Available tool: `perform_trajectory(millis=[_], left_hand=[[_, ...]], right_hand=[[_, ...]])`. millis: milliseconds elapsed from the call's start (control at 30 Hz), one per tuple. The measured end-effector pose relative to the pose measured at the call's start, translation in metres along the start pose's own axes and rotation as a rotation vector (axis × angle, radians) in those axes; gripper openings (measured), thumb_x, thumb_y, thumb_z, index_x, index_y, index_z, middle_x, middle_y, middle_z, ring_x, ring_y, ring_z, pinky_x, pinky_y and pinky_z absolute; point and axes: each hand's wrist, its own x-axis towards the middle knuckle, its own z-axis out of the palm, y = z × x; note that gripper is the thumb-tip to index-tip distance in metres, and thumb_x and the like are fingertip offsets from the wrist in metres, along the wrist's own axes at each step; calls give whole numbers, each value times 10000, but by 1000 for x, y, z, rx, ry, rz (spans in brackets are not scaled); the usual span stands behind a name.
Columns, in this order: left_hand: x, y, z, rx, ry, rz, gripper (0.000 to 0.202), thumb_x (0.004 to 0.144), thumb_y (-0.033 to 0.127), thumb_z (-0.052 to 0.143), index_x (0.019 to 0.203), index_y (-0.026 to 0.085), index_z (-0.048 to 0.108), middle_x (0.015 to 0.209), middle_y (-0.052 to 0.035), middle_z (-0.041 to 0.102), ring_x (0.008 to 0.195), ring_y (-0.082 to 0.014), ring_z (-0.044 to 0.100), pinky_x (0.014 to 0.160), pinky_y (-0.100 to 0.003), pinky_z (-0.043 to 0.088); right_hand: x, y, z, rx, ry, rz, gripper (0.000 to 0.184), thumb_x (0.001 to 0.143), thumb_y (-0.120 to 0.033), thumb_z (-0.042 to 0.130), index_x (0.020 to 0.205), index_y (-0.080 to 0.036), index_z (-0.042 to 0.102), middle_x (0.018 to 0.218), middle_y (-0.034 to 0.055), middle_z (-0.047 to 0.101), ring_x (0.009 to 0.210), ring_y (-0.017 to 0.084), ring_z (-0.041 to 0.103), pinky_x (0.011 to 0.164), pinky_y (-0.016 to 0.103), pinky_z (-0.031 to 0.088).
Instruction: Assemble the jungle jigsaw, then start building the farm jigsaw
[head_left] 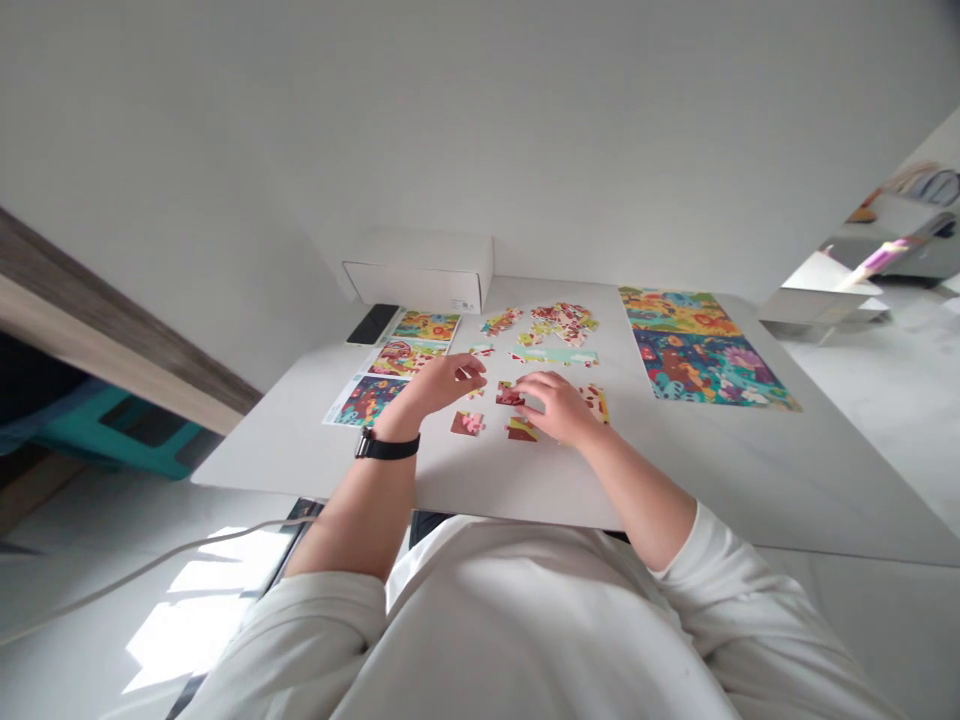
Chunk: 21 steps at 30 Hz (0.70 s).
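Note:
My right hand (561, 405) has its thumb and fingertips on a dark red puzzle piece (508, 394) lying on the table. My left hand (444, 386) hovers to the left, its fingers loosely curled and a little apart, with nothing visible in them. Below it lies a pink and brown puzzle piece (468, 424). Closer to me than the dark red piece is a yellow and brown puzzle piece (522, 429). Beyond my hands runs a joined pale green puzzle strip (556, 355). Another puzzle section (598, 402) is partly hidden behind my right hand.
A heap of loose puzzle pieces (564, 323) lies farther back. On the right is an assembled-looking colourful picture (709, 350). At left are a picture sheet (401, 358), a black phone (373, 324) and a white box (420, 275) against the wall.

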Motion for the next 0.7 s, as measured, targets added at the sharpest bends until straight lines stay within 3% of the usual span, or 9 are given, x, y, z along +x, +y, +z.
perform_trajectory(millis=[100,333,700], left_hand=[[-24,-13,-4,74,-63,28,308,801,445,831,1030,241,803,1002,-65,801,891,-242,712,815,-325,536],[-58,-28,13,158,-166,166,373,799,386,827,1148,258,796,1226,-89,788,1177,-311,699,1081,-420,497],[-62,-32,16,88,-115,182,244,840,300,765,1077,263,809,1057,-55,799,1017,-270,713,1000,-388,514]], right_hand=[[1,-4,6,25,-81,-43,283,955,-246,781,1236,-273,797,1248,96,775,1172,280,692,1080,476,535],[0,-11,24,-9,-221,-61,256,931,-249,827,1187,-260,818,1190,81,794,1092,280,699,1013,452,526],[-1,-18,29,-71,-257,-37,228,929,-270,841,1154,-242,829,1153,88,793,1095,281,698,1017,455,518]])
